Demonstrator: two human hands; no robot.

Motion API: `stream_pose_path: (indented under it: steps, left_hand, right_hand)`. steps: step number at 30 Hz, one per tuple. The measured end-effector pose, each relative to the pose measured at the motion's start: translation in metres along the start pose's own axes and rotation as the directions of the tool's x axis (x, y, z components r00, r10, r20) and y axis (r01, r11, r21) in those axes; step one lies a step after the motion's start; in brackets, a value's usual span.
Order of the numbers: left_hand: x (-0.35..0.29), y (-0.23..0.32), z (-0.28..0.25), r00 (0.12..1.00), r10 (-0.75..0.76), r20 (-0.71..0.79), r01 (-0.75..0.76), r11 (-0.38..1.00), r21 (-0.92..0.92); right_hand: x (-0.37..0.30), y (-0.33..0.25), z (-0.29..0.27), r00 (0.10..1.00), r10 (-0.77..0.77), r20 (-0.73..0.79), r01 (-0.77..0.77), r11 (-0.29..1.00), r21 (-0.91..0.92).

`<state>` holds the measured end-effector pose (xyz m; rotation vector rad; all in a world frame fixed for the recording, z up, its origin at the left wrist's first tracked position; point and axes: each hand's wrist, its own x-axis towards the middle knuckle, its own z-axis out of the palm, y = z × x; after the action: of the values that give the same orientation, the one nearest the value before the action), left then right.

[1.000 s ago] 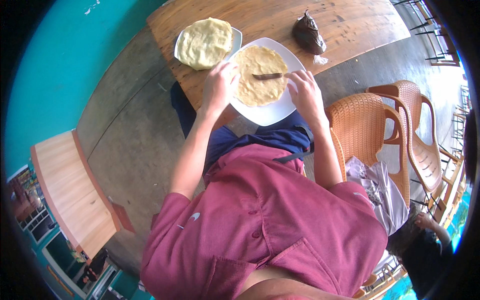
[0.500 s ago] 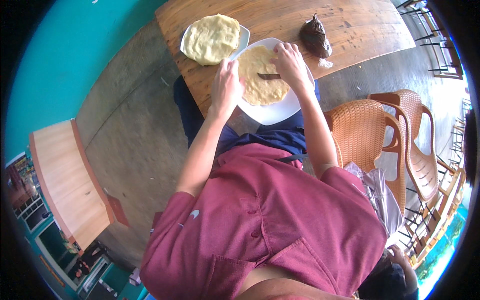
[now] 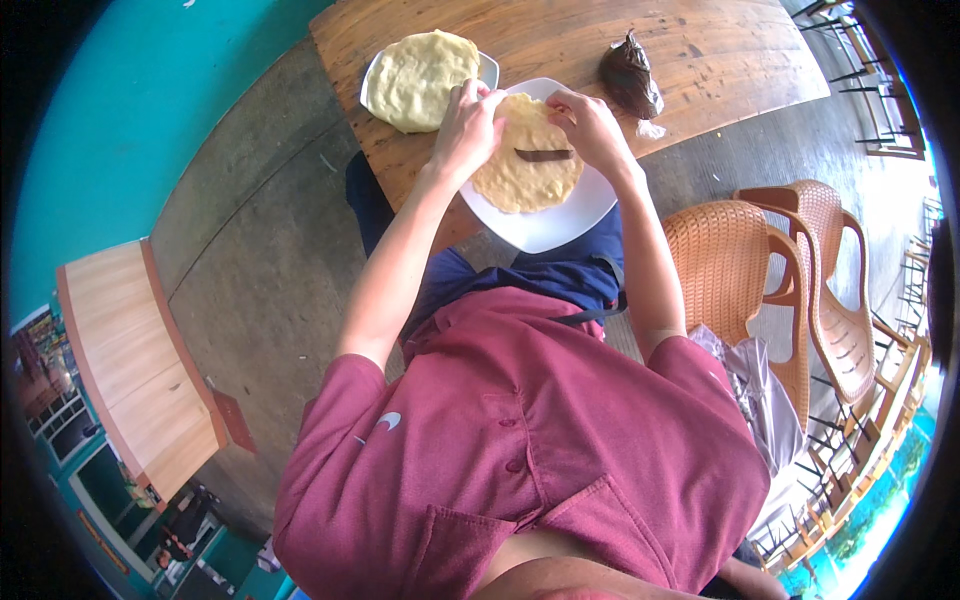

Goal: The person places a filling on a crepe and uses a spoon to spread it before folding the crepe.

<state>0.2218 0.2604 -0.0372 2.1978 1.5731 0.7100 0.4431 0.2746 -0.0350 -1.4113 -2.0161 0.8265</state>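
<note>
Two bare hands, a left hand (image 3: 468, 128) and a right hand (image 3: 592, 128). Two white plates: one near plate (image 3: 535, 232), one far plate (image 3: 489, 70). One thin, round pancake (image 3: 525, 185) on the near plate, with one dark brown strip (image 3: 543, 156) on top. Pale flatbread (image 3: 425, 80) on the far plate — one round shows uppermost; any layers beneath cannot be counted. One wooden table (image 3: 720, 50), one dark plastic bag (image 3: 628, 75). Two woven-patterned brown chairs (image 3: 715, 255) close by — furniture farther off is too small to count.
</note>
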Motion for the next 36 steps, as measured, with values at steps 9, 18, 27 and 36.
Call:
stream_pose_path:
  steps: [9, 18, 27, 36]
  left_hand:
    - [0.001, -0.001, -0.012, 0.991, 0.126, 0.047, -0.116, 0.976, -0.185]
    - [-0.031, 0.012, -0.022, 0.939, 0.343, -0.031, -0.343, 0.939, -0.026]
    - [-0.029, 0.013, -0.018, 0.947, 0.311, -0.083, -0.311, 0.95, 0.012]
    - [-0.005, 0.004, -0.007, 0.995, 0.093, -0.039, -0.094, 0.995, -0.042]
  right_hand:
    - [-0.019, -0.011, -0.015, 0.96, -0.278, -0.03, 0.277, 0.961, -0.007]
    - [-0.061, -0.013, 0.001, 0.919, -0.364, -0.154, 0.328, 0.92, -0.216]
    - [-0.055, -0.015, -0.002, 0.93, -0.306, -0.202, 0.262, 0.941, -0.216]
    - [-0.012, 0.009, 0.011, 0.962, -0.173, -0.212, 0.144, 0.979, -0.146]
